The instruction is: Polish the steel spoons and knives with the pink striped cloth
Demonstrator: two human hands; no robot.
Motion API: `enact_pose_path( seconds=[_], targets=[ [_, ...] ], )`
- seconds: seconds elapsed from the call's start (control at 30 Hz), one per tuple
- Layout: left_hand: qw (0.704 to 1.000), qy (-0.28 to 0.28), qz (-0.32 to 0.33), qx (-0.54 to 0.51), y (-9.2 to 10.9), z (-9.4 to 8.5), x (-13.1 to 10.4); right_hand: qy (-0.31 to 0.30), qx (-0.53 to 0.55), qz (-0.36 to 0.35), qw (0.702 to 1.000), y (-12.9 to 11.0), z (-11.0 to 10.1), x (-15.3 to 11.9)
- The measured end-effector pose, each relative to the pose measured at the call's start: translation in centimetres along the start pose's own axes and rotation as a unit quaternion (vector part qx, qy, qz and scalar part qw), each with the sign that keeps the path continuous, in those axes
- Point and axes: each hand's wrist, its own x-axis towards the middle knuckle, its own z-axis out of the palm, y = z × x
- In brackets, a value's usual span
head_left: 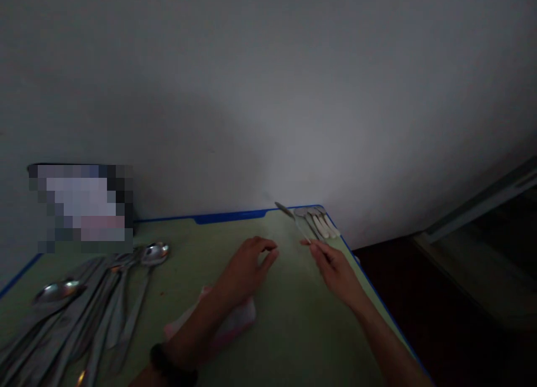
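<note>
My right hand (333,267) pinches the handle of a slim metal spoon (285,209), its bowl pointing up and away to the left. My left hand (251,267) hovers over the table's middle, fingers curved and thumb apart, with nothing in it. Under my left forearm lies a folded white and pink cloth (237,322), partly hidden. Just beyond my right hand, spoons with pale handles (322,225) lie side by side in the far right corner. To the left spreads a pile of metal cutlery (84,314), with several long handles and a shiny spoon (155,254) on its right side.
The green tabletop (335,331) has a blue rim and stands against a grey wall (260,96). A blurred-out object (81,202) stands at the back left. Past the table's right edge is a dark floor (403,286).
</note>
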Motion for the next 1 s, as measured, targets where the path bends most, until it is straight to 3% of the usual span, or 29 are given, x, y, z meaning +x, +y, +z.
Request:
enact_pose_path(
  seconds=[0.07, 0.13, 0.2, 0.5, 1.0],
  targets=[
    [0.997, -0.015, 0.008, 0.079, -1.2, 1.2, -0.5, 0.059, -0.148, -0.053, 0.986, 1.8, -2.1, 1.5],
    [0.99, -0.018, 0.007, 0.137, -2.0, 1.8, -0.9, 0.087, -0.289, -0.026, 0.953, 3.4, -3.6, 2.9],
    [0.986, -0.018, 0.005, 0.163, -2.4, 2.0, -1.1, 0.096, -0.324, -0.013, 0.941, 4.6, -4.0, 3.9],
    [0.989, -0.017, 0.008, 0.148, -2.6, 1.9, -0.9, 0.099, -0.385, 0.022, 0.917, 7.0, -0.4, 5.2],
    [0.987, -0.019, 0.021, 0.159, -3.2, 2.2, -0.6, 0.132, -0.375, -0.009, 0.917, 7.9, 1.2, 3.6]
  ],
)
